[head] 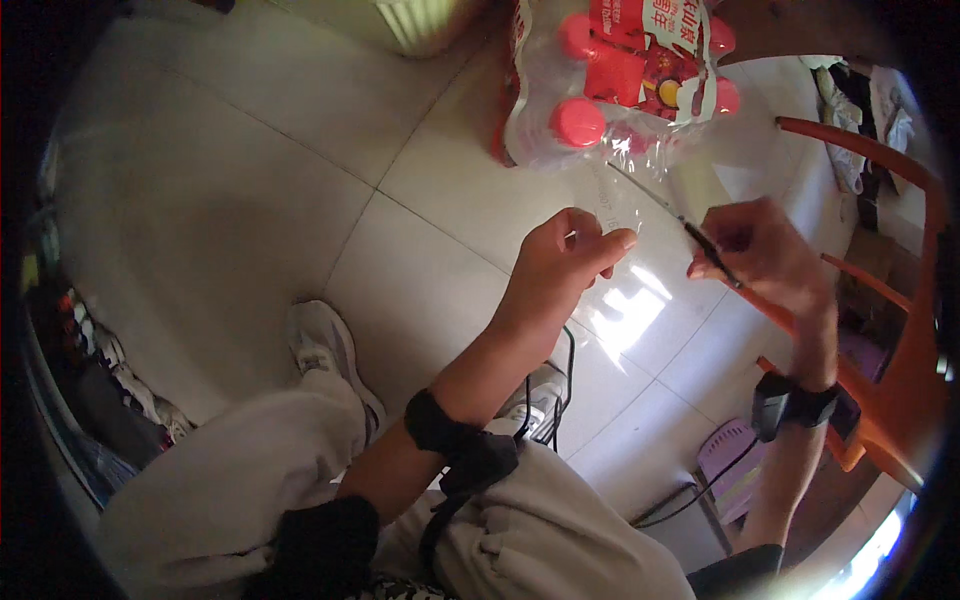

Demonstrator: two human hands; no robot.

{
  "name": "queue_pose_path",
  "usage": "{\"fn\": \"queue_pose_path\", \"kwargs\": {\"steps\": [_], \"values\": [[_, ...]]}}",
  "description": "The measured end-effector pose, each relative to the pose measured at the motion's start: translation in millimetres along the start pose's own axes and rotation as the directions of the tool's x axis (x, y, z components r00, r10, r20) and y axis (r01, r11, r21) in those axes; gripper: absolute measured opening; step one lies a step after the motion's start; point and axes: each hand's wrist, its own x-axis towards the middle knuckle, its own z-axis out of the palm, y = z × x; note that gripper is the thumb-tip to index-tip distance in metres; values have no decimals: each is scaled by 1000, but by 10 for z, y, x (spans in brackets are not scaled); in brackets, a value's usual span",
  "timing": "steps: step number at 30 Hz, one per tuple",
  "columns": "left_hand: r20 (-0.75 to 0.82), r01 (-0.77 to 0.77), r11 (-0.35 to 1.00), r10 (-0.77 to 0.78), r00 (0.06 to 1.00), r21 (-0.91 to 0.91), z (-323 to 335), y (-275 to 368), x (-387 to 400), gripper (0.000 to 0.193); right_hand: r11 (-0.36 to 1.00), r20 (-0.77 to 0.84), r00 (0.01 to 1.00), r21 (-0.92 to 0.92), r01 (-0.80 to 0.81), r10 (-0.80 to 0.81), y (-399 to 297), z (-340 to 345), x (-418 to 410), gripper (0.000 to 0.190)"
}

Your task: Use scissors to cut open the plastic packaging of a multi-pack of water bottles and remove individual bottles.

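Observation:
A shrink-wrapped pack of clear plastic bottles with red caps is at the upper right, its red and white wrapper bearing writing. From its near side a flap of clear plastic film extends toward me. My left hand pinches the end of this film between thumb and fingers. My right hand holds a slim tool with a thin metal blade and a dark handle. Its tip points at the film close to the bottles; whether it touches cannot be seen. The view does not settle whether the tool is scissors.
An orange plastic chair or stool stands close to my right arm. Below it is a purple plastic object. A pale ribbed container is at the top. Black cable hangs near my shoe. Pale tiles cover the floor.

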Motion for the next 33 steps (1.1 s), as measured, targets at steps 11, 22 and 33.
{"fn": "queue_pose_path", "kwargs": {"steps": [11,22,33], "values": [[24,85,904,-105,994,419,-375,341,-34,35,693,-75,956,672,260,-285,36,1008,176,32],[80,-98,289,74,994,952,-362,821,-139,24,622,-212,963,736,268,-165,-226,1250,268,40],[393,-437,-89,622,678,895,-209,624,-56,18,523,-277,951,795,308,-140,-389,1403,381,48]]}}
